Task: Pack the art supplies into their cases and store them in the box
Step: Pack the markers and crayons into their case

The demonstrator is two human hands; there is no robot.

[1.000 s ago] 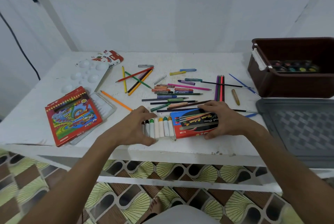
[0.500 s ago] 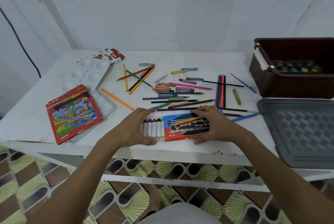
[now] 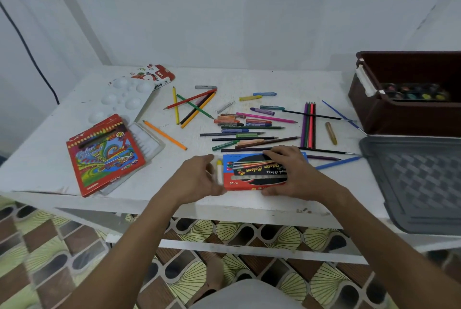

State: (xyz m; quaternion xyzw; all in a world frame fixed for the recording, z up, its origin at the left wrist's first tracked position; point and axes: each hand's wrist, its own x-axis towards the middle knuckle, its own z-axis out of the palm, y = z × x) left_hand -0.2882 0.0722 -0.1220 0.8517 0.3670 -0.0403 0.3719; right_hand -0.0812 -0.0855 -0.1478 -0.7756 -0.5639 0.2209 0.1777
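Head view showed the red-and-blue marker case [image 3: 254, 171] lying flat near the table's front edge, about midway along it, its long axis running left to right along that edge. A tray of markers [image 3: 219, 170] stuck out of its left end by only a sliver, one yellow-capped marker showing. The right hand [image 3: 296, 171] lay over the case's right half, fingers and thumb curled round it, holding it. The left hand [image 3: 197, 179] sat just beside the open end, fingers loosely bent against the tray, apparently pushing it rightward. Closing the sleeve looked like the left hand's job. Loose pencils [image 3: 249, 131] lay behind; the brown box [image 3: 389, 114] stood at the table's right edge.
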